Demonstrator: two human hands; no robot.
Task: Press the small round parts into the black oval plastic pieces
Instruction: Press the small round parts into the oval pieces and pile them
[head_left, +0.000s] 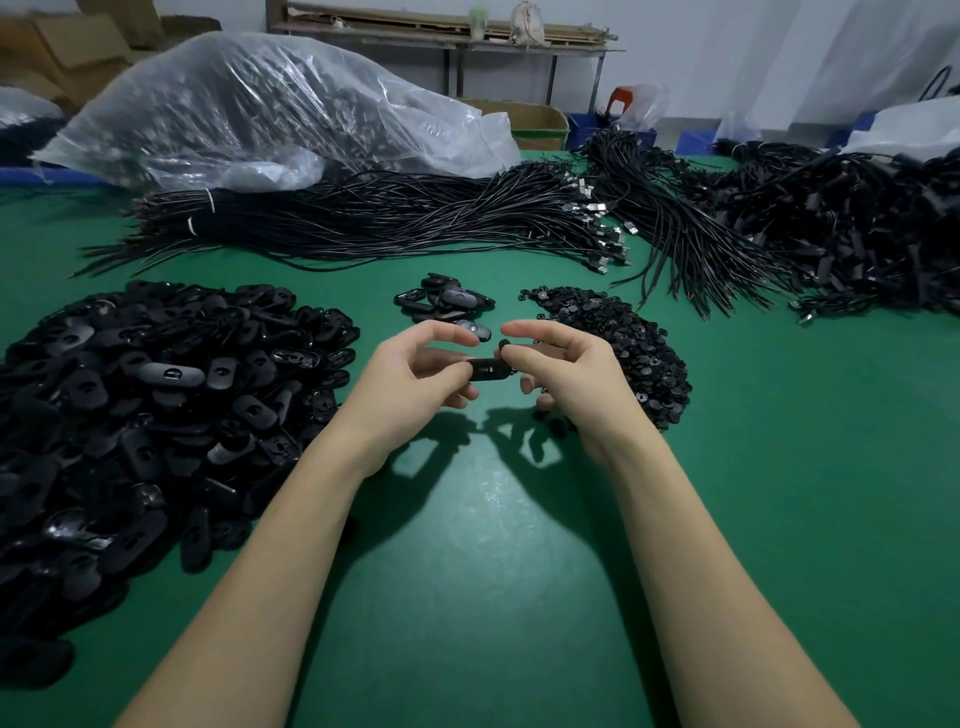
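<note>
My left hand grips one end of a black oval plastic piece, held above the green table. My right hand pinches a small round part just above the oval's right end and also touches that end. A large heap of black ovals lies at the left. The pile of small round parts sits behind my right hand. A small cluster of ovals lies just beyond my hands.
Bundles of black cables stretch across the far half of the table, with a tangled mass at the right. A big clear plastic bag sits at the back left. A shelf and boxes stand behind.
</note>
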